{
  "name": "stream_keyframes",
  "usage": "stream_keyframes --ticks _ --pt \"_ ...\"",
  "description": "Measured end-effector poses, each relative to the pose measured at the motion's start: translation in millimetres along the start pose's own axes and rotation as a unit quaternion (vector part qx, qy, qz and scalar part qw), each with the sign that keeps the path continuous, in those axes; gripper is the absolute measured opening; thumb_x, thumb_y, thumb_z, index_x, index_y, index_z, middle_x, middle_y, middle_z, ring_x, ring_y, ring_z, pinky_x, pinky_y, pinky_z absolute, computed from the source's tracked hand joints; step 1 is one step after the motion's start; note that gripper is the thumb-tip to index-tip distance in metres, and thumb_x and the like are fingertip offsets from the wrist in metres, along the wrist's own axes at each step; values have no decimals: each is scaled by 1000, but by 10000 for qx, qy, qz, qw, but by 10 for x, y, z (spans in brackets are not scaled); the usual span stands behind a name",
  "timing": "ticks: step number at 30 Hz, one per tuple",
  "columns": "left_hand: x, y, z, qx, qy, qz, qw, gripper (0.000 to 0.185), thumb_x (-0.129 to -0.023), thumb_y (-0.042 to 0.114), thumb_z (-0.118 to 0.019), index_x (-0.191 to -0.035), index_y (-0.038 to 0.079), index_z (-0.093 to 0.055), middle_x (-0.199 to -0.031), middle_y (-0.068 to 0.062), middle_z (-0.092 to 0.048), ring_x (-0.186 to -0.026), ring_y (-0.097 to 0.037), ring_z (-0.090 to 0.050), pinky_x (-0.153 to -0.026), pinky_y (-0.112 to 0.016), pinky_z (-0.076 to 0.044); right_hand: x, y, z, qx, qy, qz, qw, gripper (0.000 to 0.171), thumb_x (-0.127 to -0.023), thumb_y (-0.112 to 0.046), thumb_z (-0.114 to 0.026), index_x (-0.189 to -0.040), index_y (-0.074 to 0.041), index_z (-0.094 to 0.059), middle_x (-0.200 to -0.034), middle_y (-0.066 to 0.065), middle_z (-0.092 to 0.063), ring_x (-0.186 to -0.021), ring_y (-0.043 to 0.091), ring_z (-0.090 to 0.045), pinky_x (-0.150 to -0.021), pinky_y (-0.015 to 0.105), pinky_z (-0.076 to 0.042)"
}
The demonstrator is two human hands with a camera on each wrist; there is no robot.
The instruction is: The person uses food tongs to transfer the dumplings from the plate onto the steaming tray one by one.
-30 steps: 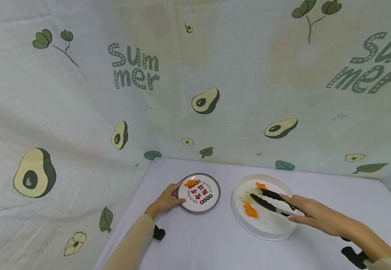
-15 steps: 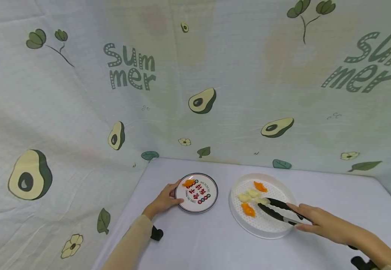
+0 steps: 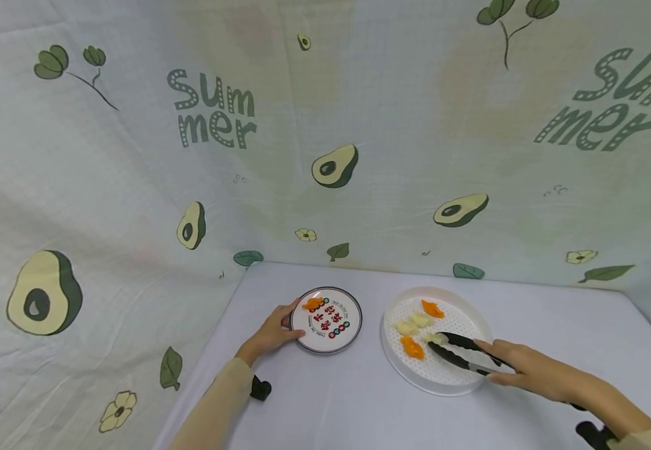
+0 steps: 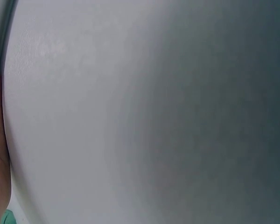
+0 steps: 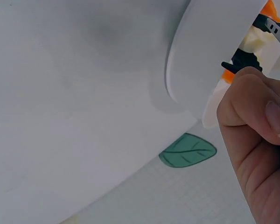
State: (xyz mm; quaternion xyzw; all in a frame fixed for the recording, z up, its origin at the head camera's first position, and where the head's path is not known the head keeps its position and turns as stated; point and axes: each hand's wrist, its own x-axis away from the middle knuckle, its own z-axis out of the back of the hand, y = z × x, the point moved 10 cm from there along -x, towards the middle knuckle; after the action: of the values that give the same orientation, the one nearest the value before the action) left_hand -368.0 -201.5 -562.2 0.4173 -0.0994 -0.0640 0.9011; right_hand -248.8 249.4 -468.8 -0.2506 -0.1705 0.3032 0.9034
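My left hand (image 3: 269,330) grips the left rim of a small white plate (image 3: 320,342) with red lettering and a dark rim. One orange dumpling (image 3: 312,304) lies on that plate. My right hand (image 3: 539,370) holds black-tipped tongs (image 3: 453,359), whose tips are at a pale yellow dumpling (image 3: 433,338) in a round white steamer tray (image 3: 463,319). Beside it lie two more pale yellow dumplings (image 3: 413,323) and two orange ones, a far orange dumpling (image 3: 432,309) and a near orange dumpling (image 3: 412,347). In the right wrist view, the thumb (image 5: 276,116) bends over the tongs' handle.
A white cloth covers the table (image 3: 353,400), with plate and tray set apart on it. Behind and to the left hangs a fabric backdrop (image 3: 393,112) printed with avocados and leaves. The tray's raised wall (image 5: 210,56) shows in the right wrist view.
The tongs have moved right and nearer within the tray, and the pale yellow dumpling at their tips now lies apart from the other two. My left hand stays on the plate.
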Motion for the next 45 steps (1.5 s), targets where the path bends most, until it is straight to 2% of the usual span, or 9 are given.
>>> stream_keyframes --ticks 3,14,20,26,32,36,38,42,45 --pt "-5 -11 4 -9 0 10 10000 89 -84 25 -82 -157 21 -33 -134 -10 -45 -100 -19 -49 -85 -36 -43 -1 3 2 9 -34 5 10000 67 -98 -31 -63 -145 11 -41 -94 -5 -47 -79 1 -41 -64 26 -35" --pt "14 -25 -20 8 -39 35 10000 89 -84 26 -82 -157 22 -32 -138 -11 -45 -100 -19 -49 -87 -38 -43 27 65 17 -58 -124 -391 9991 71 -98 -37 -63 -147 8 -40 -94 -2 -49 -81 3 -44 -67 27 -39" --pt "39 -34 -41 -19 -36 67 10000 89 -84 24 -82 -157 20 -33 -138 -12 -45 -100 -20 -49 -87 -37 -43 28 -25 45 -124 -26 4 9999 65 -100 -30 -61 -147 10 -38 -92 -4 -48 -80 1 -43 -66 26 -38" --pt "41 -7 -28 -17 -48 40 10000 88 -85 25 -81 -157 19 -32 -139 -12 -44 -101 -20 -49 -88 -39 -42 -29 -105 144 104 187 140 9997 65 -101 -31 -61 -147 9 -39 -91 -6 -46 -82 1 -43 -67 25 -37" --pt "-2 -23 0 -27 -45 16 10000 88 -85 28 -81 -157 22 -32 -136 -11 -45 -101 -20 -47 -86 -37 -42 -92 -139 290 460 371 -92 9982 69 -99 -40 -60 -149 4 -40 -107 -1 -56 -98 11 -53 -79 33 -50" --pt "-13 -14 15 -29 -41 -29 10000 88 -85 27 -81 -157 22 -32 -133 -10 -45 -99 -20 -46 -84 -36 -41 -150 -170 400 579 573 -153 9966 72 -98 -43 -61 -149 4 -40 -106 1 -57 -98 17 -54 -81 39 -51" --pt "-11 -8 17 -7 -38 -41 10000 88 -84 26 -82 -157 22 -32 -133 -10 -45 -98 -20 -46 -84 -36 -41 -186 -194 442 549 668 -132 9962 72 -98 -42 -62 -149 4 -40 -111 8 -59 -102 23 -57 -84 44 -51" --pt "-6 1 15 14 -8 -36 10000 88 -84 25 -82 -157 21 -33 -135 -11 -45 -97 -20 -46 -83 -35 -41 -312 -261 487 279 719 -19 9970 73 -97 -40 -64 -152 1 -36 -111 11 -57 -87 19 -59 -72 37 -52" --pt "-3 16 3 -2 -10 -59 10000 87 -84 24 -82 -157 20 -33 -136 -12 -45 -97 -20 -45 -83 -35 -41 -430 -326 489 70 633 152 9979 74 -97 -37 -64 -154 -1 -33 -93 3 -47 -68 11 -45 -60 29 -41"
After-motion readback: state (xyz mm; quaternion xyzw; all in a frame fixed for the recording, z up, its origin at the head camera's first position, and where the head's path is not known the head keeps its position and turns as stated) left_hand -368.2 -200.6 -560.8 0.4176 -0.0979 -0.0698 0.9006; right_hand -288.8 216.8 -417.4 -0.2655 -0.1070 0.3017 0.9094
